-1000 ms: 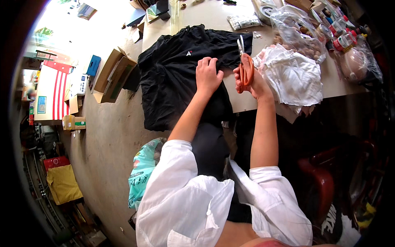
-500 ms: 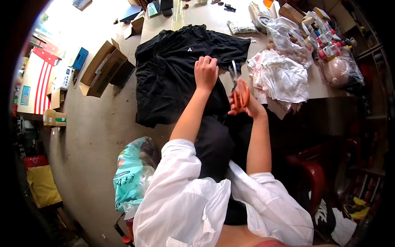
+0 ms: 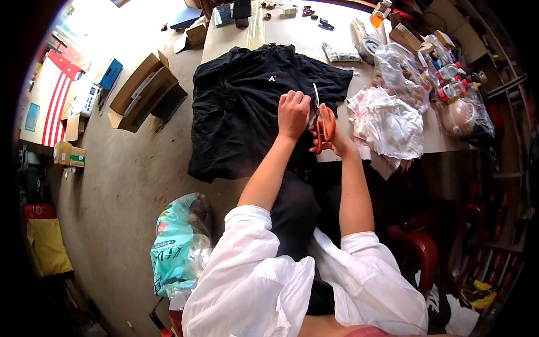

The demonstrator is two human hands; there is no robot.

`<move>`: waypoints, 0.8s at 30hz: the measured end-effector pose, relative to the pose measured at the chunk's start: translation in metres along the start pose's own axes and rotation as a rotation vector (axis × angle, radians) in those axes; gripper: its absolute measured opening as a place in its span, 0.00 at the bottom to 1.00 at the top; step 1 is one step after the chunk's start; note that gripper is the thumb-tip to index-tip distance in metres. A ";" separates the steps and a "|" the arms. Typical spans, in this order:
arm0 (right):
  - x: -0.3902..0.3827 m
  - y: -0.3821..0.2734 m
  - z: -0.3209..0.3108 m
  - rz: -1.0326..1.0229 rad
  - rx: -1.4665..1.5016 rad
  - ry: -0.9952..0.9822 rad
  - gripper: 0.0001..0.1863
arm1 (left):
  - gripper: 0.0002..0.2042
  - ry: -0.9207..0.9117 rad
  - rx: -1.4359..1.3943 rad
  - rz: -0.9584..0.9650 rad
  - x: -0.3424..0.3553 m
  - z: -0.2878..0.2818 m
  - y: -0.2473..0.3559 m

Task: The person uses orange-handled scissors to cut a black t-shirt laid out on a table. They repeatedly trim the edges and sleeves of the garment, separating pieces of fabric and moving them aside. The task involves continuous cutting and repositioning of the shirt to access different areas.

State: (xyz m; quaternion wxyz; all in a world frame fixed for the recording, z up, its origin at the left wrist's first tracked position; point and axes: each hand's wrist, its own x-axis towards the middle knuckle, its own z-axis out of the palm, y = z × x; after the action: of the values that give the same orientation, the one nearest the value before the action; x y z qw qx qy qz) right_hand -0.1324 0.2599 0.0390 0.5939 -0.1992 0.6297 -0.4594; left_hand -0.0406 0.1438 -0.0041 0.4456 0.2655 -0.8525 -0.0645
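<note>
A black short-sleeved shirt [image 3: 236,106] with a small white logo lies crumpled on a pale table [image 3: 292,31], hanging over its front edge. My left hand [image 3: 294,112] has its fingers curled closed on the shirt's cloth, right of its middle. Close beside it, my right hand [image 3: 328,135] grips orange-handled scissors [image 3: 325,126], their blades pointing away from me at the cloth by my left fingers. A pile of white cloths [image 3: 390,123], some pinkish, lies just to the right.
Clear bags [image 3: 398,67], bottles and boxes crowd the table's right. A cardboard box [image 3: 140,87] stands left of the table. A teal plastic bag [image 3: 174,241] sits low at my left, and a dark red chair [image 3: 421,253] is at my lower right.
My right hand has moved the scissors left and lower, in closer to my left hand, which stays on the shirt. The whole view has shifted slightly as the head moved.
</note>
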 end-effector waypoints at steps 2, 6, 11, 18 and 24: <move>0.005 0.003 0.000 0.013 0.008 -0.008 0.46 | 0.02 0.002 -0.017 -0.011 0.000 -0.002 -0.003; 0.019 0.012 0.006 -0.020 0.135 -0.003 0.35 | 0.03 0.039 -0.057 -0.042 0.002 -0.005 0.001; 0.012 0.010 0.019 -0.065 0.139 0.046 0.29 | 0.03 0.057 -0.055 -0.091 -0.001 0.001 -0.003; 0.012 0.011 0.019 -0.119 0.050 0.061 0.31 | 0.12 -0.082 -0.006 -0.188 0.000 0.012 -0.005; 0.008 0.004 0.016 -0.080 0.085 0.045 0.34 | 0.24 -0.094 0.096 -0.224 0.011 0.021 -0.003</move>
State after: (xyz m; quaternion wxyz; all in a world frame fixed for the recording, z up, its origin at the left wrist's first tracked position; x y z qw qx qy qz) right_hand -0.1180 0.2502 0.0331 0.5687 -0.1886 0.6143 -0.5135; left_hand -0.0607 0.1331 -0.0096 0.3820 0.3768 -0.8396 -0.0852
